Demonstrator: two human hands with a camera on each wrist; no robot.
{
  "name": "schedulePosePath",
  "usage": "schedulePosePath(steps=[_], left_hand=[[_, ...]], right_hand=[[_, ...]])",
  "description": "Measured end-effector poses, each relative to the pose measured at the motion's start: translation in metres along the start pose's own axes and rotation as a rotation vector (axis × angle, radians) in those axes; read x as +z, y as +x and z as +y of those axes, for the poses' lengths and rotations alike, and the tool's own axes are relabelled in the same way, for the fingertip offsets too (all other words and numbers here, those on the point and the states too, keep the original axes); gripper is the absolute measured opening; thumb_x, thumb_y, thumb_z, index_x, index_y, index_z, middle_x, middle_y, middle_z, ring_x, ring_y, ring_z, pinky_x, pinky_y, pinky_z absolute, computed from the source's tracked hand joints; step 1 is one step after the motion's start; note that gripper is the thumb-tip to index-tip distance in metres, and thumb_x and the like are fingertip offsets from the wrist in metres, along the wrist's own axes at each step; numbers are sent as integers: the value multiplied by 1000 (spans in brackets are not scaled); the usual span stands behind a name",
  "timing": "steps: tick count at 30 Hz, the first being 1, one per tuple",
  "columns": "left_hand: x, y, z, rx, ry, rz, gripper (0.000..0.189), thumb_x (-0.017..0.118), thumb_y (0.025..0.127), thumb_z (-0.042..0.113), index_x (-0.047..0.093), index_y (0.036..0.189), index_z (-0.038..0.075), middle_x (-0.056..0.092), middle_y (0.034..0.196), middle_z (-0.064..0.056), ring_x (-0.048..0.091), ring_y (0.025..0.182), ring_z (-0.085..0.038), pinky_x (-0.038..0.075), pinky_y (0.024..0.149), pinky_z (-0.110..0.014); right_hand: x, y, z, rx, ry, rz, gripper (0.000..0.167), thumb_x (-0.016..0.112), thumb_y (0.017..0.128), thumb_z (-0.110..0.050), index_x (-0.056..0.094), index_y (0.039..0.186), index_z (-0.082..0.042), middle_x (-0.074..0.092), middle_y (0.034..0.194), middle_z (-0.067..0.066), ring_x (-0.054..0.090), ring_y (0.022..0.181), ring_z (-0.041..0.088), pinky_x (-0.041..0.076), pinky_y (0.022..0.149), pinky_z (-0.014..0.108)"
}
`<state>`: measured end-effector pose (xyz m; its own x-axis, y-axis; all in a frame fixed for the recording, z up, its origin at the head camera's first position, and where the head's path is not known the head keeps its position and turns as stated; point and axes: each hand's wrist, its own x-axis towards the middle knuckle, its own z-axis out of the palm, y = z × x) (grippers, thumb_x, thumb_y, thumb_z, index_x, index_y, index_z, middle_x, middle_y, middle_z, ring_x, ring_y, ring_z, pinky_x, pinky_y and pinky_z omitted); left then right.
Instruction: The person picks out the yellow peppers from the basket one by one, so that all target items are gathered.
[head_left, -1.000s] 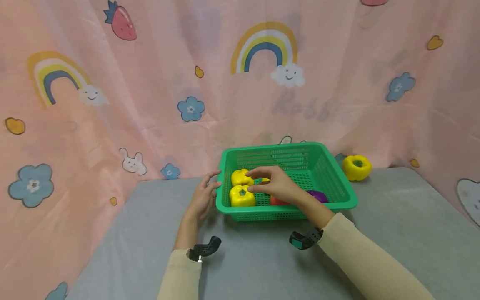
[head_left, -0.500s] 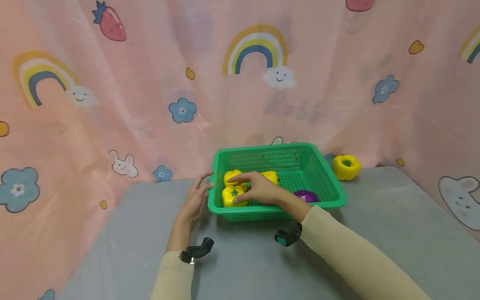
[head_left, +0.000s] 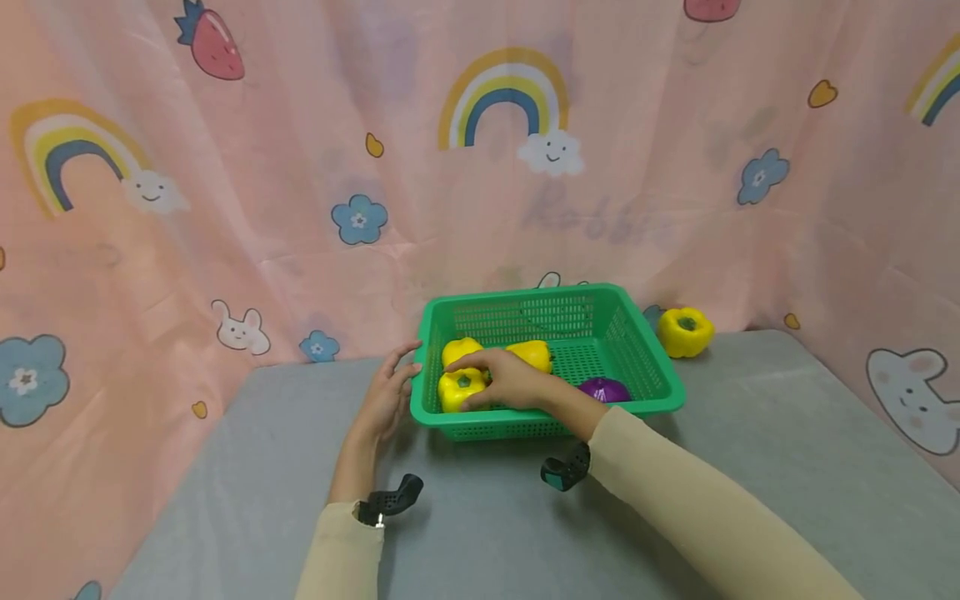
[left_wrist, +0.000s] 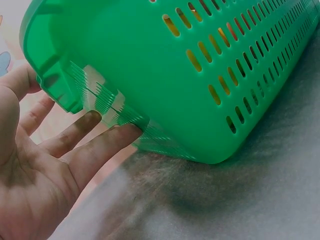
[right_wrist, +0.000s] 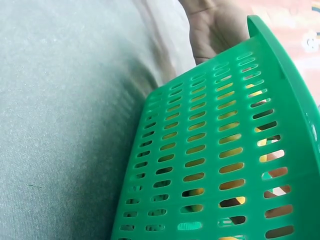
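A green plastic basket [head_left: 553, 421] with slotted walls stands on the table. My left hand [head_left: 384, 402] touches its left end; in the left wrist view the fingers [left_wrist: 107, 147] are extended against the outer wall. Inside the basket, my right hand [head_left: 517, 382] holds a yellow bell pepper [head_left: 455, 392] at the front left corner, thumb on the near side and fingers on the far side. Behind it sits another yellow bell pepper [head_left: 461, 349]. A third yellow pepper [head_left: 534, 354] lies beyond the right hand. To the right is a shiny purple round vegetable [head_left: 606, 389]. In the right wrist view, the basket wall hides the right fingers.
One more yellow bell pepper [head_left: 686, 332] stands on the grey-covered table [head_left: 480, 517], just outside the basket's back right side. A pink patterned curtain [head_left: 300, 167] hangs behind the table's far edge.
My right hand has come down from above the peppers, its thumb and fingers now around the front left yellow pepper. The left hand stays at the basket's end. The head view has shifted slightly right.
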<state>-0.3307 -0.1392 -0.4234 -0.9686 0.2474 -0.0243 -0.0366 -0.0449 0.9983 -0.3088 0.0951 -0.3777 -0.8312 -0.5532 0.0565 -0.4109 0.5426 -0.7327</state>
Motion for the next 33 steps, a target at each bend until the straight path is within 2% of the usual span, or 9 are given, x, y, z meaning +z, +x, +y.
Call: schedulePosePath(steps=[8, 13, 19, 22, 26, 29, 33], left_hand=[[2, 3, -1, 1, 6, 1, 44, 48, 104, 16, 45, 148, 21, 55, 129, -10, 69, 79, -10, 56, 69, -23], [4, 4, 0, 5, 7, 4, 44, 49, 104, 15, 46, 147, 21, 59, 118, -8, 68, 75, -10, 56, 67, -23], [5, 3, 0, -1, 10, -8, 44, 49, 104, 16, 46, 147, 23, 61, 112, -5, 66, 66, -7, 54, 63, -22], [4, 3, 0, -6, 7, -17, 43, 49, 104, 17, 46, 147, 25, 61, 109, -4, 65, 65, -8, 54, 61, -22], [3, 2, -1, 1, 4, -20, 44, 47, 105, 16, 45, 148, 25, 61, 106, -2, 66, 66, -8, 54, 61, -22], [2, 2, -1, 5, 3, -9, 43, 47, 105, 16, 45, 147, 24, 59, 111, -5, 64, 67, -8, 53, 61, -21], [-1, 1, -2, 9, -6, -2, 43, 47, 105, 16, 46, 147, 24, 52, 131, -9, 62, 70, -8, 51, 62, -20]], right_hand=[[-4, -3, 2, 7, 10, 119, 52, 81, 86, -24, 65, 135, -14, 59, 145, 9, 55, 133, 33, 54, 102, 46], [-7, -7, 2, -2, 17, 171, 54, 81, 87, -26, 64, 136, -13, 59, 146, 9, 57, 130, 30, 54, 101, 45], [-11, -15, 0, -16, 87, 214, 54, 81, 86, -25, 61, 135, -11, 61, 142, 10, 57, 128, 29, 54, 102, 47], [-12, -19, 0, -33, 112, 246, 52, 82, 85, -25, 61, 130, -11, 63, 138, 9, 57, 128, 30, 53, 102, 48], [-15, -26, -2, -66, 162, 279, 43, 84, 83, -22, 64, 119, -11, 63, 141, 9, 59, 127, 31, 55, 100, 47], [-20, -34, -4, -88, 204, 303, 38, 85, 82, -18, 64, 114, -10, 61, 144, 9, 60, 129, 32, 56, 100, 47], [-30, -46, -4, -109, 227, 353, 37, 84, 83, -15, 64, 114, -7, 57, 149, 10, 58, 133, 33, 55, 102, 49]])
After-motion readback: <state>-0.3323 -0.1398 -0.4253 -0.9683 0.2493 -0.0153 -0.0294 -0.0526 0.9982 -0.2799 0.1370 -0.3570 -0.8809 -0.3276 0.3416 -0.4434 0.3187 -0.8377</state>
